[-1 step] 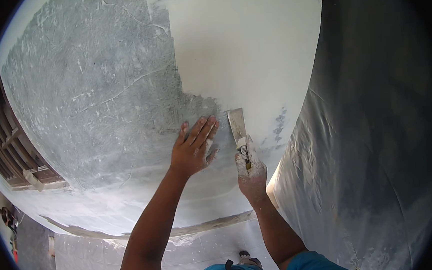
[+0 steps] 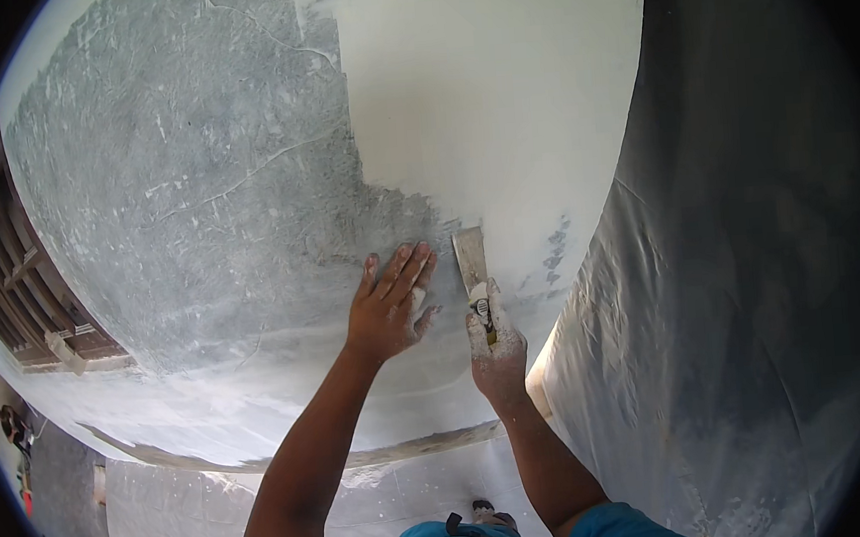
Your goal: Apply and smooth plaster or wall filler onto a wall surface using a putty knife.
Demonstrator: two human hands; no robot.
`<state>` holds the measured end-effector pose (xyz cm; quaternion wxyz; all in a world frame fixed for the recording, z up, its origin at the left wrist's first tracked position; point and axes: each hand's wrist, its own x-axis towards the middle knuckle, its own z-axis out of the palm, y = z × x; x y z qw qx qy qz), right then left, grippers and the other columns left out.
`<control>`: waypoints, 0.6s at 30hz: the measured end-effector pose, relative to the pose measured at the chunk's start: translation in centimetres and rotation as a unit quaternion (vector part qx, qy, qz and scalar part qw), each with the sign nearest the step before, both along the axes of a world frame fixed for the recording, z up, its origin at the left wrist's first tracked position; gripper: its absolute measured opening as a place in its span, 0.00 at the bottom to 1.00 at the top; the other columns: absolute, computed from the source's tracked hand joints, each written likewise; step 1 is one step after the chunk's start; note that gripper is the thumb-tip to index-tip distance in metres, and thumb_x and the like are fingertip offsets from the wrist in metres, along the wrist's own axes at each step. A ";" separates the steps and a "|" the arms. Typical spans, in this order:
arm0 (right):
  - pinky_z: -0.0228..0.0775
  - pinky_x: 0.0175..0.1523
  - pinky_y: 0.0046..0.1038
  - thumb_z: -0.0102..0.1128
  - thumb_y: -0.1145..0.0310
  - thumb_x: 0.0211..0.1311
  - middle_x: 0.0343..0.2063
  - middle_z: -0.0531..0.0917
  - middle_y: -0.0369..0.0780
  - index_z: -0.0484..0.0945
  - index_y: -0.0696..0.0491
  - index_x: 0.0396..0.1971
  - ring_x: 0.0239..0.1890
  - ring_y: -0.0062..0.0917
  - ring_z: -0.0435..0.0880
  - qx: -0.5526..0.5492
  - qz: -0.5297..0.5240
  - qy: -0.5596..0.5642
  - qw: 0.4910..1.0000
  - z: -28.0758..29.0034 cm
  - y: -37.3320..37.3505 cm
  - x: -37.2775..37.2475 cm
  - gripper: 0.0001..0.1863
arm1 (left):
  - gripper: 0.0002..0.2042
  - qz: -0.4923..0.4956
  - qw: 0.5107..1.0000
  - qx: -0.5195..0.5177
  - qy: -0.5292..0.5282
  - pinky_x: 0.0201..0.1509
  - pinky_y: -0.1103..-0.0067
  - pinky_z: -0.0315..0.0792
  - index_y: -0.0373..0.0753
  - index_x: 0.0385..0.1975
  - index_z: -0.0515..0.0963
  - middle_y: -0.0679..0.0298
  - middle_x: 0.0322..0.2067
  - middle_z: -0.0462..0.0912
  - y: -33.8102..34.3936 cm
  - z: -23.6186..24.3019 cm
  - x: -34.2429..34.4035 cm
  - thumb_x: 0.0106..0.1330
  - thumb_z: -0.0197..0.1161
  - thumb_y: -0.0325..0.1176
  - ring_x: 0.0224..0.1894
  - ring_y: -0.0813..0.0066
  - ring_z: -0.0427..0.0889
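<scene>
My right hand, dusted with white, is closed around the handle of a putty knife. The knife's flat metal blade points up the wall and lies at the lower edge of a smooth white coat. To its left, my left hand is spread against the wall surface, fingers stretched upward and thumb apart, with white smears on the fingertips and thumb. Rough grey wall shows above and left of that hand. Small grey patches show through the white to the right of the blade.
A brown slatted window is set in the wall at the left. Dull grey sheeting hangs at the right, past the wall's edge. Pale covering lies on the floor below. Another person is far off at the lower left.
My right hand and the putty knife have slid slightly down the wall. My left hand has also shifted a little lower, still spread.
</scene>
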<state>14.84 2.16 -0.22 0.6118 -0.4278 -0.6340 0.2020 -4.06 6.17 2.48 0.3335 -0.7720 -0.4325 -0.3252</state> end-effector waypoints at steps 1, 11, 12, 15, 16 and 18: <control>0.74 0.52 0.27 0.58 0.72 0.70 0.45 0.84 0.49 0.66 0.63 0.66 0.46 0.27 0.83 -0.021 0.004 0.011 1.000 -1.6 -0.1 0.5 0.27 | 0.32 -0.046 0.995 -0.051 -0.076 0.76 0.57 0.52 0.47 0.67 0.71 0.66 0.71 0.66 -1.2 -1.7 1.4 0.60 0.67 0.43 0.74 0.66 0.62; 0.77 0.45 0.25 0.63 0.65 0.69 0.37 0.88 0.43 0.81 0.62 0.50 0.40 0.21 0.86 -0.142 0.138 0.060 0.978 -0.3 2.4 3.7 0.17 | 0.24 -0.312 0.582 -0.386 -0.644 0.43 0.73 0.82 0.37 0.69 0.62 0.50 0.52 0.80 -4.4 -8.1 11.2 0.76 0.55 0.36 0.47 0.70 0.84; 0.77 0.45 0.25 0.63 0.65 0.69 0.37 0.88 0.43 0.81 0.62 0.50 0.40 0.21 0.86 -0.146 0.144 0.056 0.977 -0.1 3.1 4.5 0.17 | 0.23 -0.287 0.590 -0.396 -0.643 0.38 0.75 0.81 0.37 0.67 0.62 0.53 0.48 0.81 -4.1 -8.4 11.2 0.76 0.55 0.36 0.43 0.72 0.84; 0.75 0.52 0.35 0.66 0.68 0.61 0.36 0.86 0.43 0.85 0.56 0.43 0.41 0.33 0.85 0.091 0.034 -0.204 0.974 1.7 5.7 6.7 0.13 | 0.18 -0.223 0.613 -0.400 -0.644 0.32 0.77 0.79 0.35 0.60 0.66 0.58 0.38 0.83 -4.0 -10.0 11.4 0.76 0.56 0.37 0.34 0.75 0.84; 0.72 0.55 0.38 0.67 0.69 0.59 0.40 0.85 0.42 0.85 0.55 0.44 0.43 0.35 0.83 0.149 -0.001 -0.235 0.961 3.1 6.3 7.2 0.13 | 0.15 -0.189 0.627 -0.399 -0.641 0.30 0.77 0.78 0.34 0.55 0.69 0.60 0.33 0.84 -4.1 -10.5 11.4 0.76 0.56 0.37 0.29 0.75 0.84; 0.68 0.61 0.42 0.67 0.69 0.57 0.49 0.82 0.42 0.85 0.50 0.45 0.49 0.37 0.81 0.275 -0.075 -0.285 0.915 6.1 7.5 8.3 0.14 | 0.13 -0.160 0.656 -0.383 -0.630 0.28 0.78 0.76 0.34 0.50 0.72 0.62 0.27 0.83 -3.8 -10.6 11.9 0.75 0.56 0.37 0.26 0.77 0.83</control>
